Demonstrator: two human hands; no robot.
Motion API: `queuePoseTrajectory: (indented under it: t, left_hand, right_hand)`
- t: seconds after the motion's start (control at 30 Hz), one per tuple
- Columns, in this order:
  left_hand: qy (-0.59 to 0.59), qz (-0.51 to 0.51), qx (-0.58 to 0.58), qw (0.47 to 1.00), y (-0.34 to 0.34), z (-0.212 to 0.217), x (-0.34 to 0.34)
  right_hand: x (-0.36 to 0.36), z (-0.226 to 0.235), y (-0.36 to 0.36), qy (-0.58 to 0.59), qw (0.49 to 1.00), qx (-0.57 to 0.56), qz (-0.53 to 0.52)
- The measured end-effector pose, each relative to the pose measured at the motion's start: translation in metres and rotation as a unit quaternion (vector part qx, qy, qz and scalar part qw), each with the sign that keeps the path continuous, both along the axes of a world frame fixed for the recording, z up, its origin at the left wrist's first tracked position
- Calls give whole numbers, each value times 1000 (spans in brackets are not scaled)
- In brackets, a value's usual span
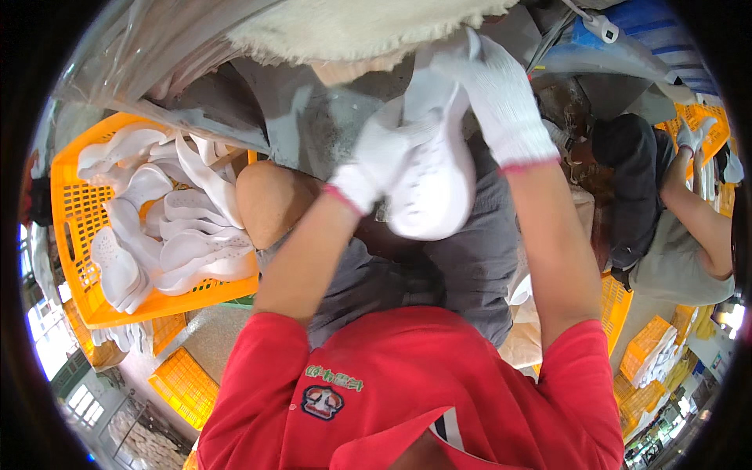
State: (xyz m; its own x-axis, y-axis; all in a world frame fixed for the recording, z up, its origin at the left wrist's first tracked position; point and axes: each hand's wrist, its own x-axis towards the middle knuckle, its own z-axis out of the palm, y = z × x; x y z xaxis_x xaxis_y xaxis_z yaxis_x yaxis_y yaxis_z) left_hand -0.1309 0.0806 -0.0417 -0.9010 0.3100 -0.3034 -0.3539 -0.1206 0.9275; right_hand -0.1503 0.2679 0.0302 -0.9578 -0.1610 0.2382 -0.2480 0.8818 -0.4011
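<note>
Between my two gloved hands is a white shoe sole (431, 192), tilted, with a row of small holes along its face and its rounded end toward my lap. My left hand (381, 149), in a white knit glove, is closed around its left side near the middle. At the far end, my right hand (493, 86) grips the sole from above and the right, with the thumb pointing up. Just beyond the hands hangs a fluffy cream cloth pad (368, 31). The sole's far end is partly hidden by the right glove, and there is some motion blur.
At my left stands an orange plastic basket (86, 258) heaped with white soles (160, 211). A grey metal housing (313, 117) lies ahead of me. More orange crates (184, 384) stand on the floor. To the right sits another person (681, 227) with gloved hands.
</note>
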Motion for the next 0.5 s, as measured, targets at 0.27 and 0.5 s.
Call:
queuePoseTrajectory:
  t: [0.27, 0.5]
  left_hand:
    - [-84, 230, 189, 951, 114, -9, -56]
    - [-51, 8, -217, 975, 15, -19, -99]
  right_hand:
    - [65, 26, -3, 81, 953, -205, -207]
    - [-17, -20, 11, 54, 972, -90, -209]
